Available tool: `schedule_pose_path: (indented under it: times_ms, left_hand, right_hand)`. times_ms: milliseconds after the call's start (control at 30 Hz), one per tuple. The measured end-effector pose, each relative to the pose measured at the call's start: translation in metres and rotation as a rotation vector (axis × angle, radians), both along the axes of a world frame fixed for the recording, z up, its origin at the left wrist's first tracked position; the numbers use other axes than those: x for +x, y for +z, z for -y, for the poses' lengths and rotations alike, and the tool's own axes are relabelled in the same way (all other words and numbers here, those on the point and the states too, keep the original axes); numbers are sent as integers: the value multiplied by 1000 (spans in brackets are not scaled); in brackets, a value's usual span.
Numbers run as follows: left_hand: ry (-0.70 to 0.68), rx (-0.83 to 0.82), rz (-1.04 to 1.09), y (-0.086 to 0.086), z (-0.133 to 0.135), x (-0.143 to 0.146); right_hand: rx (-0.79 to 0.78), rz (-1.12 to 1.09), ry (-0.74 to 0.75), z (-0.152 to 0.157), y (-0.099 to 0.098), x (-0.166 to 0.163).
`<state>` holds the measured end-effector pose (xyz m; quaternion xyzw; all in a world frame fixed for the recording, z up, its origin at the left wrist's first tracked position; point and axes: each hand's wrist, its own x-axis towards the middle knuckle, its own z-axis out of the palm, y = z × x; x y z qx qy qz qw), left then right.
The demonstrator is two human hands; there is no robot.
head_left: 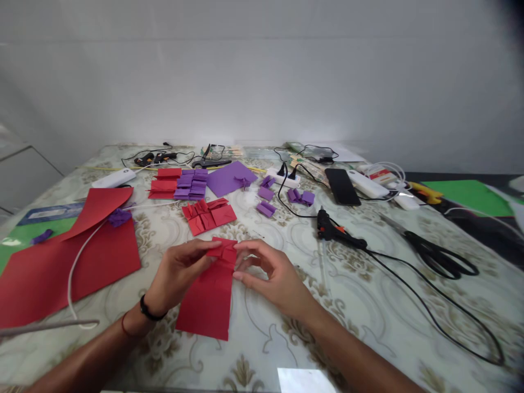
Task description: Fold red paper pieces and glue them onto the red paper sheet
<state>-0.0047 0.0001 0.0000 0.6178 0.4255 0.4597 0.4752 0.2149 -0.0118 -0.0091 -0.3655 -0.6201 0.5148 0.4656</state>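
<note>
A strip of red paper [207, 305] lies in front of me, its far end folded into a small pleat. My left hand [180, 273] pinches that folded end from the left, thumb and fingers closed on it. From the right, my right hand [266, 270] grips the same end between thumb and fingertips. Just beyond the hands rests a folded red paper piece [208, 215] with raised flaps. Behind it are another red folded piece [164, 185] and a purple folded piece [191, 184], side by side.
A black glue gun [339, 232] and black scissors [434, 254] lie to the right, with a trailing cord. Farther back are a phone [343, 186], a power strip [286, 177] and small purple folded pieces [266, 208]. Large red sheets [102, 256] cover the left side, crossed by a white cable.
</note>
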Motion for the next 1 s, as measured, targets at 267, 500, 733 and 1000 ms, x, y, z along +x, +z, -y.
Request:
schedule_pose_path:
  times_ms: [267, 500, 733, 1000]
  left_hand:
    - [-63, 37, 30, -3, 1, -3]
    - [-49, 104, -8, -3, 2, 0]
    - [-101, 44, -5, -6, 4, 4]
    - [-109, 18, -53, 2, 3, 4]
  right_hand:
    - [-23, 3, -3, 1, 5, 1]
    - [-46, 0, 41, 2, 8, 1]
    - [-44, 69, -51, -3, 0, -2]
    - [-53, -28, -65, -4, -3, -1]
